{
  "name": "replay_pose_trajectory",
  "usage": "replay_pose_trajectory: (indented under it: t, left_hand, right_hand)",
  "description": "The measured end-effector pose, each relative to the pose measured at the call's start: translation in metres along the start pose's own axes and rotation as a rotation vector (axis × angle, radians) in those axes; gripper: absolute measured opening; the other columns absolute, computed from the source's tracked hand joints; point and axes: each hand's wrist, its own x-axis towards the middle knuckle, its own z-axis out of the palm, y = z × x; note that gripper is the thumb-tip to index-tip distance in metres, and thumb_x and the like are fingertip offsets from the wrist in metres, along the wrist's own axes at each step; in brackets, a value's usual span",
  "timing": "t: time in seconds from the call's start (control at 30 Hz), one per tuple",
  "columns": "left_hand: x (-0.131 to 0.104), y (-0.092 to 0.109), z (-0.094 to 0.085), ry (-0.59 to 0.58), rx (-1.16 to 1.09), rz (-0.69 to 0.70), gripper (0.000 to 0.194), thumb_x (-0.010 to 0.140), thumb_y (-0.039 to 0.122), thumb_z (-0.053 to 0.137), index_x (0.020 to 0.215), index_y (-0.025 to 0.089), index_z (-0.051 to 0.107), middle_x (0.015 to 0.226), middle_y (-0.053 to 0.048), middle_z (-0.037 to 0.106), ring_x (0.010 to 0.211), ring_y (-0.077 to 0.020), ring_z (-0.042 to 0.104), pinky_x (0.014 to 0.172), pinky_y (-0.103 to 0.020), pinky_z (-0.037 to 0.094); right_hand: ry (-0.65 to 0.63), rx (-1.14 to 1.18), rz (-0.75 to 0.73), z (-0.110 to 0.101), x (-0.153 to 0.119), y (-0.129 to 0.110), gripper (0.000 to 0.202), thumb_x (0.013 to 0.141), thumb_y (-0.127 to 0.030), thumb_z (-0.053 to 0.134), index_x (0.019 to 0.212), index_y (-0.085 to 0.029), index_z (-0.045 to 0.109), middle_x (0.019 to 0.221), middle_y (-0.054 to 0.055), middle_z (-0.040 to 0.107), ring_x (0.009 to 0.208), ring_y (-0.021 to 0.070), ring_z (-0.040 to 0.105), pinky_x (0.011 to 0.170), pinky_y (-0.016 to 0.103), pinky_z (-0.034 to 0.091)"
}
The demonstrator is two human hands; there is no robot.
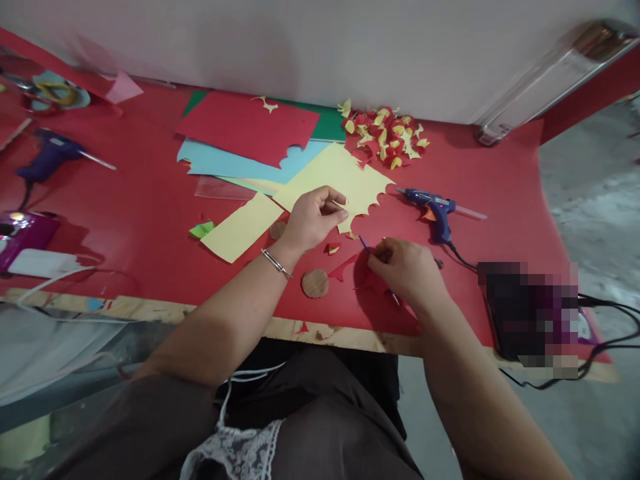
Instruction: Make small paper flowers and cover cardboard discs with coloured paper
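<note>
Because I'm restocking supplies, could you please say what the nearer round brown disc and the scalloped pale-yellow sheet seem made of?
Nearer round brown disc: probably wood, matte, judging by its streaky grain. Scalloped pale-yellow sheet: matte paper or thin card, given its flatness and cut edge; which, I can't tell.

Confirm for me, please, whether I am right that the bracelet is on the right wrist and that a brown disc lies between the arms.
Not quite: the bracelet is on the left wrist, as the head view shows. A brown disc does lie between the arms.

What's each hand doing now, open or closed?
Left hand: partly closed; whether it holds anything can't be told.
Right hand: closed, holding a thin blue stick.
</note>
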Motion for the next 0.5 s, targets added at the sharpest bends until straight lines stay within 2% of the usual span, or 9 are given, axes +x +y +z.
replay_pose_trajectory:
  t: [0.33, 0.5]
  left_hand:
    - [-0.003, 0.009, 0.002, -0.024, -0.076, -0.008, 0.019, 0.082, 0.012, 0.081, 0.098, 0.016, 0.072, 0.080, 0.000, 0.074, 0.077, -0.0114, 0.070, 0.080, -0.028, 0.056]
    - [-0.003, 0.011, 0.002, -0.019, -0.112, -0.009, 0.022, 0.082, 0.012, 0.082, 0.101, 0.017, 0.072, 0.081, 0.000, 0.074, 0.078, -0.0113, 0.070, 0.079, -0.027, 0.055]
  right_hand:
    - [-0.064, -0.191, 0.041, -0.009, 0.000, -0.017, 0.016, 0.091, -0.027, 0.062, 0.092, -0.021, 0.077, 0.089, 0.010, 0.081, 0.078, 0.0251, 0.071, 0.059, 0.031, 0.032]
    - [-0.074, -0.280, 0.022, -0.007, 0.004, -0.020, 0.017, 0.090, -0.024, 0.061, 0.091, -0.019, 0.077, 0.088, 0.012, 0.080, 0.076, 0.0261, 0.071, 0.057, 0.032, 0.029]
